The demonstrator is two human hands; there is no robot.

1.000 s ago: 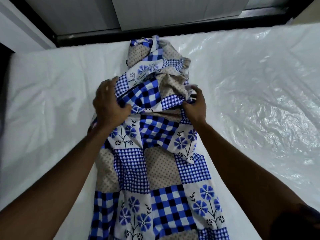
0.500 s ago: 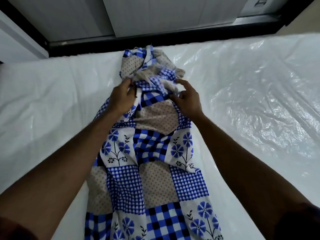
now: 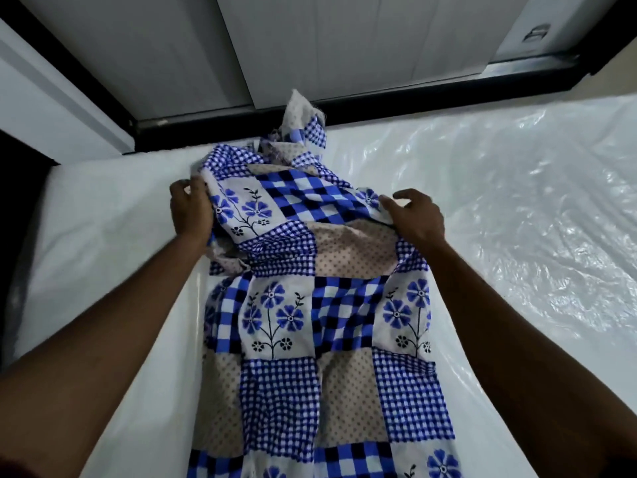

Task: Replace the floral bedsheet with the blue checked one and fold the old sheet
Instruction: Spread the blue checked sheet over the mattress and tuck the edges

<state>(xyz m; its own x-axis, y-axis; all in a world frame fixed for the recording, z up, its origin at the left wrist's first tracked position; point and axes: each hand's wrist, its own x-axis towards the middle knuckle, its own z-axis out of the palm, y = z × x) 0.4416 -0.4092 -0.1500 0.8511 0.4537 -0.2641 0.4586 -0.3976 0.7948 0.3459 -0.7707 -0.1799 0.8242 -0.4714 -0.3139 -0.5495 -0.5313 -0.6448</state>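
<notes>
The left hand (image 3: 191,210) and right hand (image 3: 415,215) each pinched a side edge of the blue checked bedsheet (image 3: 310,322); I judged it light, limp, best held by its corners.

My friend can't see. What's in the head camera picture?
A left hand and a right hand grip the sides of a bunched blue checked and flowered sheet lying along a white mattress covered in clear plastic. Pale cupboard doors stand beyond it.
</notes>
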